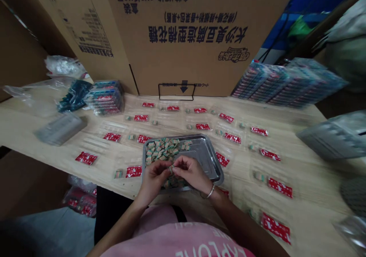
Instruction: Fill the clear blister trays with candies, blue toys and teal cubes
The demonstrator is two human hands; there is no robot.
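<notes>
A metal tray [213, 156] lies on the table in front of me, with a heap of small beige-and-green square pieces [161, 149] mostly in its left half. Over the tray's near side, my left hand [156, 176] and my right hand [193, 172] meet with fingertips pinched together. Between them they hold one small beige-and-green piece [171, 168], partly covered by the fingers. Clear plastic trays [168, 118] are spread around the metal tray. Many carry a red sachet with white marks [203, 126] and a small square piece.
A large cardboard box [183, 66] stands along the back of the table. Stacked packages [104, 97] sit at left, with more package stacks [286, 83] at back right. Clear plastic trays are piled at left [61, 127] and right [337, 135]. Plastic bags [80, 199] lie below the table edge.
</notes>
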